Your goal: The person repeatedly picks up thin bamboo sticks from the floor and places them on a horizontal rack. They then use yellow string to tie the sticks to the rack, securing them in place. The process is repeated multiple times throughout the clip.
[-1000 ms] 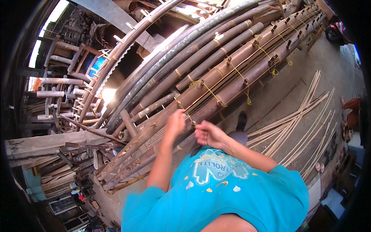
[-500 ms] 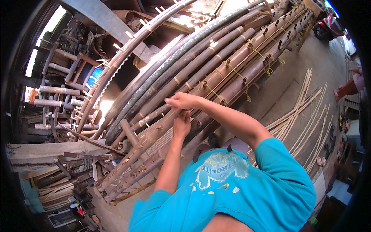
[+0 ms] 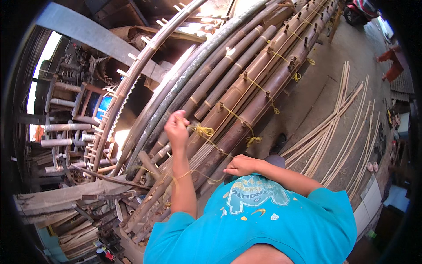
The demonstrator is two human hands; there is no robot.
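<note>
Here, the left hand [image 3: 176,130] is beside yellow cord [image 3: 204,130], the right hand [image 3: 241,166] near a bamboo pole [image 3: 257,111]; their fingers curl; whether gripping, I cannot tell.

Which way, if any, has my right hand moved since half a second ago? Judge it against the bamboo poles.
Yes: the right hand has moved back toward the shirt, from over the far side of the tied bamboo poles to their near side.

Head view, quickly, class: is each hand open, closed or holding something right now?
Left hand: closed near the yellow twine; whether it grips a strand cannot be told.
Right hand: curled closed; anything held cannot be made out.
</note>
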